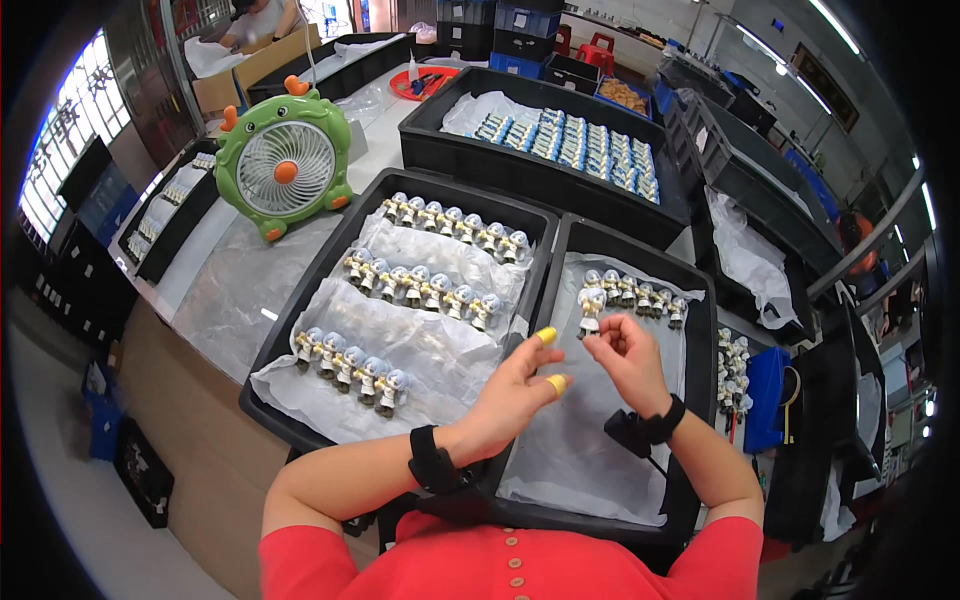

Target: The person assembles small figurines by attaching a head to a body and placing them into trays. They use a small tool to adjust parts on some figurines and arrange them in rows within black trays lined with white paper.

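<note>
My right hand (634,368) pinches a small figurine (590,308) by its base, its light-blue hair up and its body white and yellow. It is held over the right black tray (520,462), in front of a row of similar figurines (648,298) on white paper. My left hand (510,392) hovers beside the divide between the two trays, fingers apart and holding nothing; yellow covers sit on two of its fingertips. In the left black tray (262,385), rows of the same figurines (418,290) lie between sheets of white paper (420,345).
A green animal-shaped fan (285,172) stands at the back left. Behind the trays is a larger black crate (520,165) of blue-and-white pieces. More figurines (733,370) lie past the right tray, near a blue bin (766,398). Far left, a person works behind a cardboard box (275,62).
</note>
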`<state>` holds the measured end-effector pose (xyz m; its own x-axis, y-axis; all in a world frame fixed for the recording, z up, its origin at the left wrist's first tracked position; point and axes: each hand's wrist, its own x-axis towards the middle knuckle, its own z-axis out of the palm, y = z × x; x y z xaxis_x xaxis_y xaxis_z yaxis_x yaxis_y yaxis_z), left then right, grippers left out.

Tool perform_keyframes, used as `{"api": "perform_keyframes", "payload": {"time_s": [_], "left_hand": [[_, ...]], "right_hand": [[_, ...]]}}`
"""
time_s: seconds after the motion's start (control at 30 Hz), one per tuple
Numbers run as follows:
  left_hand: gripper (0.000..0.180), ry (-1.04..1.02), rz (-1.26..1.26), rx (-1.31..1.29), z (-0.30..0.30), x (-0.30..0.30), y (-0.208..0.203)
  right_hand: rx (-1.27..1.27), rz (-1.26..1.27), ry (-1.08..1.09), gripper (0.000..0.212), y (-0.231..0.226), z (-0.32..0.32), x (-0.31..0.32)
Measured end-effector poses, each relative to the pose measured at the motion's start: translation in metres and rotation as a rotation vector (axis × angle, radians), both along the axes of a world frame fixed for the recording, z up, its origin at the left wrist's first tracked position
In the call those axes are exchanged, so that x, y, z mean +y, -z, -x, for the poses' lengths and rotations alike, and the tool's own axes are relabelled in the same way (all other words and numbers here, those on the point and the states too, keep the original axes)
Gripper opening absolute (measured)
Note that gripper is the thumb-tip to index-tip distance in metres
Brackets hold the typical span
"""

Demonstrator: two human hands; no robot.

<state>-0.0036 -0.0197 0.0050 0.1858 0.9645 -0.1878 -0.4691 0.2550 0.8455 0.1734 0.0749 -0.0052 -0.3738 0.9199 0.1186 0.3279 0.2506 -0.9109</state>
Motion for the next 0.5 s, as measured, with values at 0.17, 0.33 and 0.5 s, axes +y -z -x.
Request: {"api": "perform_keyframes", "payload": {"time_s": [0.17,0.33,0.5], "left_hand": [[0.060,-0.003,-0.147,-0.053,0.002,0.002,0.003],[0.057,0.020,-0.162,-0.020,0.001,0.006,0.009],[0.055,-0.001,-0.171,0.024,0.002,0.008,0.006]], "right_hand": [[-0.128,-0.325,-0.140,0.024,-0.014,-0.004,-0.048],[-0.140,-0.398,-0.158,0.026,-0.013,-0.005,-0.052],[-0.157,-0.380,-0.164,0.026,-0.010,-0.007,-0.049]]}}
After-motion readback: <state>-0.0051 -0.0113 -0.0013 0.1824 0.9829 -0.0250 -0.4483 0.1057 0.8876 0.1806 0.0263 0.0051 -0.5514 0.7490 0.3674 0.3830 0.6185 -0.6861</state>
